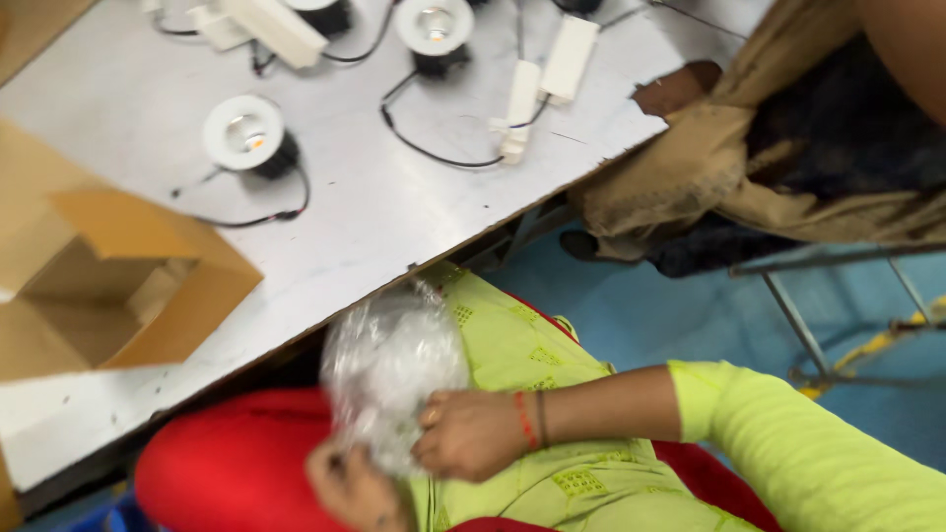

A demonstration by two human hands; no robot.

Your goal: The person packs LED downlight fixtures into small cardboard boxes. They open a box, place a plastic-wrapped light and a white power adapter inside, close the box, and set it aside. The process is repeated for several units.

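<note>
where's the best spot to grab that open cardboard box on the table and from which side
Probably grip the cardboard box by its right side wall, coming from the table's near edge. Its opening faces up with one flap raised at the back, so the straight near wall is exposed, with bare table beside it. Both hands are on a plastic bag.

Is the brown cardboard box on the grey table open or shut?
Open. The brown cardboard box has its flaps raised and its bare inside shows; nothing visible in it, though part is cut off by the frame.

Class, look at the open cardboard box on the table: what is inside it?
The cardboard box shows only bare brown inner walls and a folded flap. Its floor is hidden by the near wall, so whether anything lies there cannot be seen.
</note>
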